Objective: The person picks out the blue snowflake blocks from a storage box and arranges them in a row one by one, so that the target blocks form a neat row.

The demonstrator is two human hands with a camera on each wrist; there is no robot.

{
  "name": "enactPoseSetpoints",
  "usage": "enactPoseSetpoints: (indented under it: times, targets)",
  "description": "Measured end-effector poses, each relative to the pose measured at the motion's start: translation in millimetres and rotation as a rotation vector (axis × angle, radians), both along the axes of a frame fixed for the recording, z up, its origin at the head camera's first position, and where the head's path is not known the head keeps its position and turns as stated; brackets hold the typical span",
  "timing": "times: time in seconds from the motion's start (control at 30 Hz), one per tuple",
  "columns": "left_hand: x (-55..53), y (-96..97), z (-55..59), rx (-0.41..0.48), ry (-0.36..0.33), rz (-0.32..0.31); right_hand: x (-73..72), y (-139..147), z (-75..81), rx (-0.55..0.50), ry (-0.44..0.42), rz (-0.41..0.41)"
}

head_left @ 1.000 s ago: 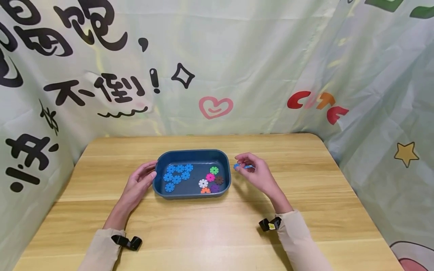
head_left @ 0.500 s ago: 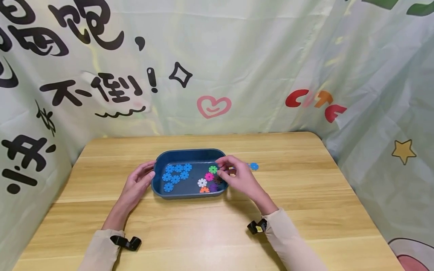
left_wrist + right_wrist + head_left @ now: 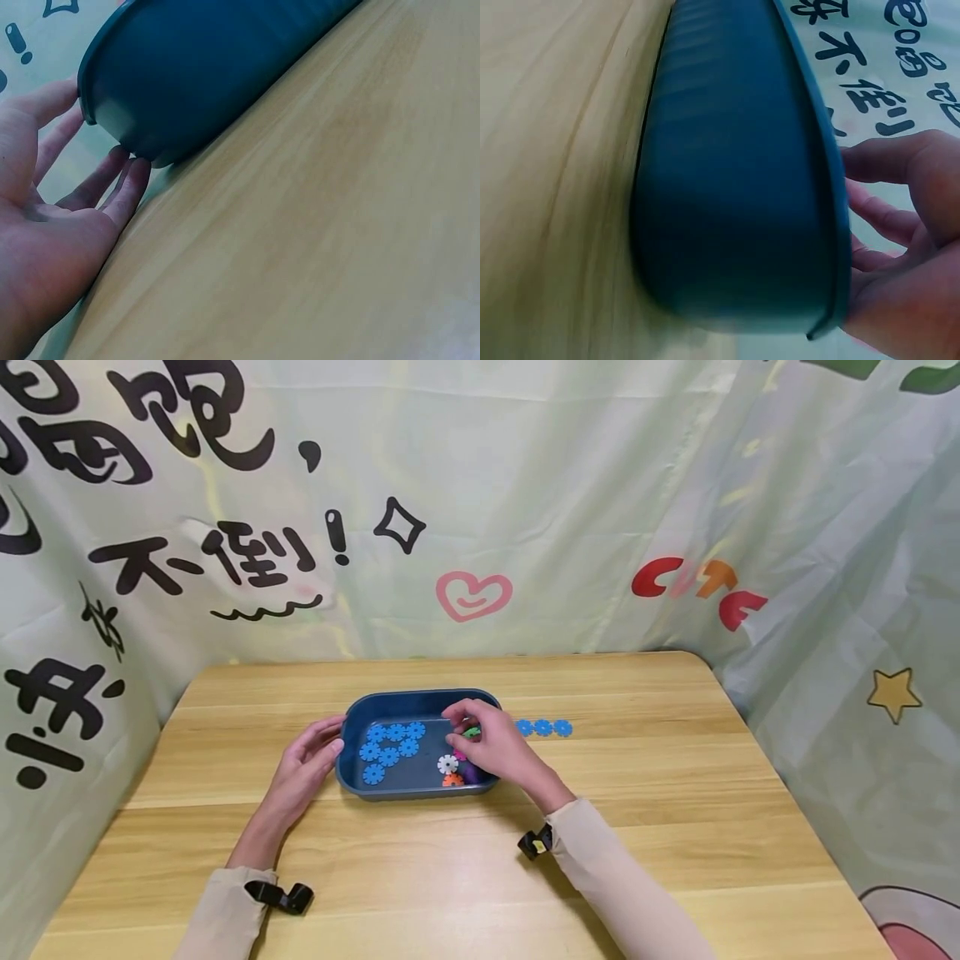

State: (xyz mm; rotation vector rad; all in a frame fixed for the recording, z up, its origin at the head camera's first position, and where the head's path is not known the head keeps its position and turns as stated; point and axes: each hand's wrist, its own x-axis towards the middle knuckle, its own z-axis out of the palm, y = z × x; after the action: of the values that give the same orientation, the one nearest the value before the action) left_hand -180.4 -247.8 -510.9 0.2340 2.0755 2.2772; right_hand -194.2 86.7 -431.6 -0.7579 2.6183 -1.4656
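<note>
Lettering on the pale green curtain (image 3: 555, 485): large black characters (image 3: 266, 566) at the left, of which "不倒" and an exclamation mark read clearly; others are cut off at the edge. Coloured letters (image 3: 714, 575) at the right spell "CUTE", the U faint in a fold.

Container: one dark blue plastic tray (image 3: 420, 770), rounded at the corners, upright on the wood-grain table (image 3: 645, 793). Its left half holds a cluster of blue notched discs (image 3: 388, 757). Its right half holds a white disc (image 3: 447, 764), an orange disc (image 3: 453, 780), a purple disc (image 3: 470, 773) and, partly covered, a green disc (image 3: 472, 732) and a pink disc (image 3: 459, 754).

Outside, just right of the tray, three blue discs (image 3: 543, 727) lie in a row.

Left hand (image 3: 303, 760): fingers extended, spread and touching the tray's left end. Right hand (image 3: 495, 739): over the tray's right half, thumb and fingers bent and parted; contact with any disc cannot be told.
</note>
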Motion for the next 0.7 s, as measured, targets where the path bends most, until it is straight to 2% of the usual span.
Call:
enactPoseSetpoints:
  times: [0.23,0.7]
  targets:
    - [0.8,-1.6,-0.8,0.01,0.01,-0.003,-11.1,-15.4,-5.1,0.047,0.003,0.027]
    - [-0.7,-1.0,-0.7,-0.001,0.004,-0.004,-25.9,-41.0,-15.6,0.188,-0.07,0.042]
